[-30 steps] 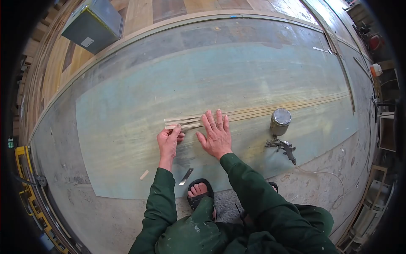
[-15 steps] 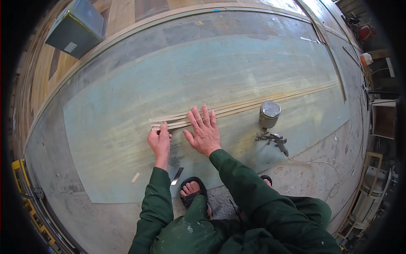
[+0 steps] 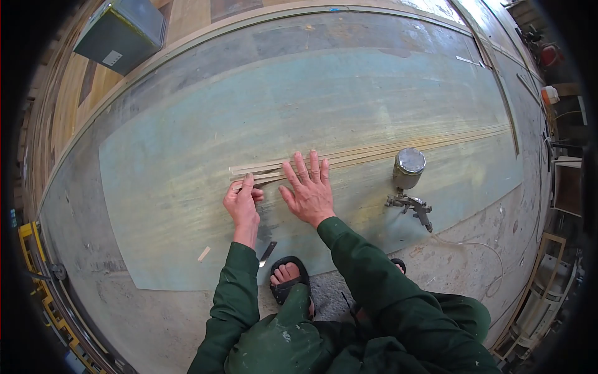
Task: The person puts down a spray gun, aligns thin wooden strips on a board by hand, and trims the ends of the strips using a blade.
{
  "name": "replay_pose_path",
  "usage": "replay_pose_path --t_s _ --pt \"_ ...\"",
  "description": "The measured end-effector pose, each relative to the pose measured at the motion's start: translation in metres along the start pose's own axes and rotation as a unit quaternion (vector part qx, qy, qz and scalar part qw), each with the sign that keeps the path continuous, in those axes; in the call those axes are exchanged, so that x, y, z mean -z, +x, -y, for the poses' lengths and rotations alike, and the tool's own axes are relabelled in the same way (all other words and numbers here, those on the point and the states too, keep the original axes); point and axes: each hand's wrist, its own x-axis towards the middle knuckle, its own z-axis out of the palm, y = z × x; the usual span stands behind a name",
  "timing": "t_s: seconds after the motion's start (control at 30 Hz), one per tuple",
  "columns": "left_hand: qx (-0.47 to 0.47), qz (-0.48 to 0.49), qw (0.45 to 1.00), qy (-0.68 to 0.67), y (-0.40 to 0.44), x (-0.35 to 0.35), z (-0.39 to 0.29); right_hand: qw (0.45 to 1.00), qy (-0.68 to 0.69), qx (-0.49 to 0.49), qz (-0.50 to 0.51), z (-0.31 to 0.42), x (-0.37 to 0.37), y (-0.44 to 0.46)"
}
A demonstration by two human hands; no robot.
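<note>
Several long thin wood strips [image 3: 367, 149] run side by side across the greenish sheet [image 3: 168, 156], their left ends slightly fanned apart. My left hand [image 3: 243, 202] pinches the end of the nearest strip between thumb and fingers. Flat on the strips lies my right hand [image 3: 310, 192], fingers spread, pressing a little right of the left hand. A spray gun with a metal cup [image 3: 409, 168] stands on the sheet to the right. Near my foot lies a dark blade [image 3: 268, 253], and a small wood chip [image 3: 204, 254] is left of it.
A grey metal can [image 3: 121, 36] stands on wooden boards at the upper left. A pale hose [image 3: 479, 244] curls over the concrete from the spray gun. Yellow metal equipment [image 3: 34, 262] is at the left edge, and a long dark strip [image 3: 506, 106] crosses the sheet's right end.
The view has shifted slightly. The left ends of the strips have changed their spacing a little under my left hand's pinch, while my right hand stays flat on them.
</note>
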Motion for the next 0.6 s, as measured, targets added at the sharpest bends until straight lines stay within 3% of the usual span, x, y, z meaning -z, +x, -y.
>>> replay_pose_path --t_s 0.37,0.6 --pt "-0.023 -0.054 0.997 -0.041 -0.0009 -0.0103 0.0029 1.0 -0.007 -0.006 0.008 0.001 0.0004 0.0014" --pt "0.014 -0.037 0.998 -0.046 -0.0043 -0.0083 -0.0042 1.0 -0.016 -0.008 0.001 0.0007 -0.0007 0.0017"
